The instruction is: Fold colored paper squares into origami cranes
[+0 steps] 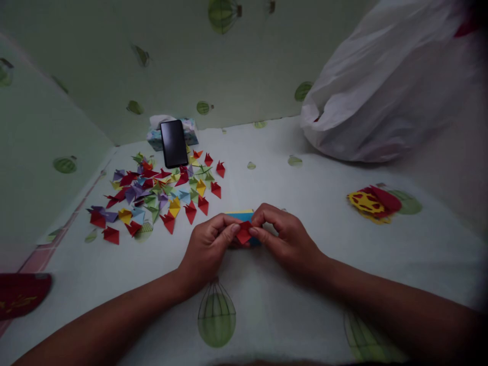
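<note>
My left hand (209, 245) and my right hand (284, 235) meet over the white cloth and pinch a small red folded paper piece (243, 233) between their fingertips. Under and just behind the hands lies a small stack of coloured paper sheets (239, 215), with blue and yellow edges showing. To the left spreads a pile of several folded paper pieces (160, 190) in red, purple, yellow, green and blue.
A black phone (174, 143) leans on a tissue box (190, 131) at the back. A big white plastic bag (385, 86) fills the back right. Red and yellow cut paper (373, 202) lies at right. A dark red object (21, 294) sits at the left edge.
</note>
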Tool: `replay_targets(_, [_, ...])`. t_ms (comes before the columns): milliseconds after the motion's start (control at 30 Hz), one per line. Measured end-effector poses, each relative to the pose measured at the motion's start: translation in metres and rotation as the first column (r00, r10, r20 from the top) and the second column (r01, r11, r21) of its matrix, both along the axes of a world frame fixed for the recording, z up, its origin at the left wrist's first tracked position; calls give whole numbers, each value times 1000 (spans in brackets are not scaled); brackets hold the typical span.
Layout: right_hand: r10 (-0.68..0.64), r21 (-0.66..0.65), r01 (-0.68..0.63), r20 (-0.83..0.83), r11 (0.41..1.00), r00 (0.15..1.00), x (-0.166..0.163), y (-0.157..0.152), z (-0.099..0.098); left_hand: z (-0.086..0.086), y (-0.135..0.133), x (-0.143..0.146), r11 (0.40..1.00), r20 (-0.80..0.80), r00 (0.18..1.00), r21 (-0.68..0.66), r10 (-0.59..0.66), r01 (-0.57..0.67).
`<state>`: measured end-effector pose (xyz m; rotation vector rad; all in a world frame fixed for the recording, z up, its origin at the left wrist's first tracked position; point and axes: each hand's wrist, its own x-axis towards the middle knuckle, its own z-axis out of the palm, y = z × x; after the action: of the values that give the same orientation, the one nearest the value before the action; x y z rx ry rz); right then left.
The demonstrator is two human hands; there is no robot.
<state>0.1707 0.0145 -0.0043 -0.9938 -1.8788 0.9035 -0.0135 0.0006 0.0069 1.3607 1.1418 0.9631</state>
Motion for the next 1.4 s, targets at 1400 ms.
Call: replay_targets(1400, [-100, -651, -307, -510, 694, 854, -4, 4, -4, -2, 6, -2, 998, 103, 995, -60, 3, 3])
